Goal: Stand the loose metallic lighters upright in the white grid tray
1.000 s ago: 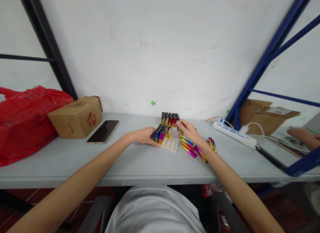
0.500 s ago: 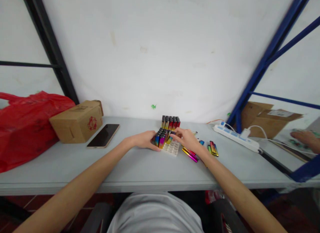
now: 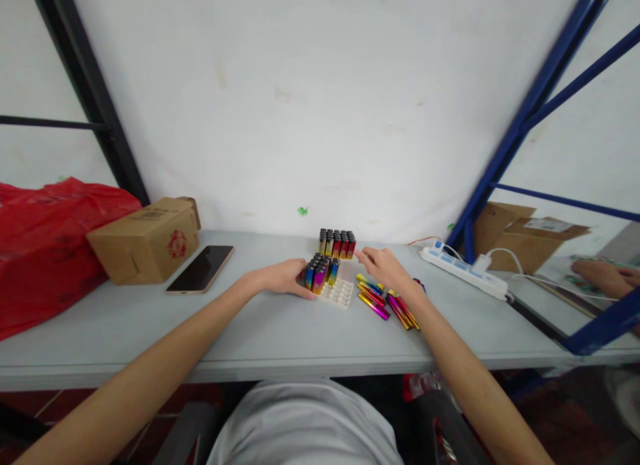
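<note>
A white tray (image 3: 341,294) with round pockets stands on the table, its left part filled with upright metallic lighters (image 3: 319,273). My left hand (image 3: 290,277) is wrapped round the left side of that tray and its lighters. Behind it stands a full block of upright lighters (image 3: 338,244), gold and red with black tops. My right hand (image 3: 384,265) hovers right of the block, fingers curled, and nothing shows between the fingertips. Below it lie loose lighters (image 3: 373,300) in yellow, red and magenta, with more (image 3: 403,312) beside them, partly under my right wrist.
On the left are a phone (image 3: 201,269), a cardboard box (image 3: 145,242) and a red bag (image 3: 60,252). A white power strip (image 3: 464,273) with cables lies at the right. Beyond the blue frame (image 3: 510,145) are an open carton (image 3: 525,238) and another person's hands (image 3: 603,275).
My right hand has let go of a lighter, which now stands in the tray, and has moved right and up. My left hand keeps its place at the tray. The view has shifted slightly.
</note>
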A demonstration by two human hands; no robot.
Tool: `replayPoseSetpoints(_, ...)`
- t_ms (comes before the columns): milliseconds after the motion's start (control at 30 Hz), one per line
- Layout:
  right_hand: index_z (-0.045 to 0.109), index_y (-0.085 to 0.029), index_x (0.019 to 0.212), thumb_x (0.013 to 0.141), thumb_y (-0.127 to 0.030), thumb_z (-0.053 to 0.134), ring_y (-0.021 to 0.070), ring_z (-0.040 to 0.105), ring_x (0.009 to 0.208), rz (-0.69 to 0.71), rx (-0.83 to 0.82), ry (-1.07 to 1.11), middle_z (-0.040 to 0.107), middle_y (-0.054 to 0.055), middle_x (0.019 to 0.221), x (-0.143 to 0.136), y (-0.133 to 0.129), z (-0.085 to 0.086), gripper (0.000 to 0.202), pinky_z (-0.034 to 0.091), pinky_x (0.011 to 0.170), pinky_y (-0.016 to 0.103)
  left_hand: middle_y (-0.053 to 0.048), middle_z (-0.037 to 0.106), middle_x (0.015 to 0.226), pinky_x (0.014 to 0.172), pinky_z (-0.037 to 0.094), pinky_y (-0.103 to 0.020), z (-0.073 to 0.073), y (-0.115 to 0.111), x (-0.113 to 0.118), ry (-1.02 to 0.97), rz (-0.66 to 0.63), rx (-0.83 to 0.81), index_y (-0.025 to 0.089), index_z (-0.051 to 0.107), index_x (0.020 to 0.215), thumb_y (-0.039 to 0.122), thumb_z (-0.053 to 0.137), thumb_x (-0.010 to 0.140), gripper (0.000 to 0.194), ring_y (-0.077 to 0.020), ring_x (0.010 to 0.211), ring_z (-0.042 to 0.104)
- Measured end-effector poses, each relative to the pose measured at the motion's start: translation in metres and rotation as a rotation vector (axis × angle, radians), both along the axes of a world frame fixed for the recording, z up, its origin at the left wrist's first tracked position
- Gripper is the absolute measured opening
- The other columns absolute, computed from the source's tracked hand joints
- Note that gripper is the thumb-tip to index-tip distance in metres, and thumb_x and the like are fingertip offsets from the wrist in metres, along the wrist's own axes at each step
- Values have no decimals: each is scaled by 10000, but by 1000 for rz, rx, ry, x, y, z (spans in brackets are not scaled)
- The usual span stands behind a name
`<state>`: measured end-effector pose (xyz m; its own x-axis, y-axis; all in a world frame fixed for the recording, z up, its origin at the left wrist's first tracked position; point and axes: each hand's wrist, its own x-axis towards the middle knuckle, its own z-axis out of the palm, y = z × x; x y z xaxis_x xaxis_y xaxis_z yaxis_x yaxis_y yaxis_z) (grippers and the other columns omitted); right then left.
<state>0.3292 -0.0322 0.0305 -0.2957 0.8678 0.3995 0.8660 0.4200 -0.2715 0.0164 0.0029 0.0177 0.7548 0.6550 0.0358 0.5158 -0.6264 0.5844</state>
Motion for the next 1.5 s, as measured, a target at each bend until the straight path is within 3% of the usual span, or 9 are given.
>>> replayPoseSetpoints(200,732,-181,960,1050,-358,553,200,702,702,-47,-59,35,781,49,761,43,5,11,267,458,711,281,-19,762,1027,838,511,-305,-1,1,0,0,-22,-6,176,726,1173,615,866,744,630,-259,954,677)
replayPoseSetpoints(400,725,-199,994,1017,-386,603,220,728,810,39,-127,0,803,75,918,64,-56,24,225,516,759,309,-22,767,1026,839,508,-300,-6,5,-2,0,-16,8,181,737,1160,630,875,737,632,-256,948,679)
replayPoseSetpoints(533,725,-208,1027,1054,-392,567,233,717,864,-72,-136,-146,764,93,977,68,-112,1,245,526,788,329,-24,769,1040,842,510,-298,-11,11,-3,-11,-21,-8,194,734,1187,641,883,725,660,-258,961,681)
replayPoseSetpoints(667,725,-183,1100,1089,-371,514,274,720,1028,-226,-95,-268,728,156,1141,57,-134,-32,283,538,893,374,-34,772,1072,852,515,-305,-12,12,-4,-24,-19,-11,201,724,1217,643,890,718,688,-267,979,684)
replayPoseSetpoints(833,733,-148,1172,1114,-391,475,340,688,1178,-378,-138,-415,723,192,1226,32,-114,-33,360,512,961,426,-37,771,1075,861,520,-317,-8,8,-3,-19,-25,-22,196,721,1214,660,874,729,688,-270,973,684)
replayPoseSetpoints(1033,755,-168,1086,1063,-342,561,286,718,985,-286,-189,-273,763,156,1071,40,-79,-22,262,514,899,380,-37,769,1059,840,517,-316,-2,2,-2,-2,6,-19,187,726,1194,651,869,720,679,-273,963,683)
replayPoseSetpoints(1167,712,-196,994,1004,-383,616,248,697,865,-90,-145,60,748,105,956,52,-62,-15,210,528,817,360,-31,767,1039,830,513,-310,1,0,-1,10,2,-3,180,727,1164,624,870,726,639,-271,960,680)
replayPoseSetpoints(1300,610,-221,1004,904,-484,695,189,663,734,75,-313,595,724,28,876,38,-40,3,295,509,683,314,-28,763,1030,821,513,-308,-1,1,0,4,0,4,186,728,1148,616,869,726,619,-269,950,677)
replayPoseSetpoints(1500,471,-265,943,778,-533,765,71,323,461,228,-485,1030,500,-113,620,-11,8,27,431,236,471,212,-41,754,1027,810,511,-316,-2,2,0,31,10,41,173,723,1129,633,860,731,624,-275,948,669)
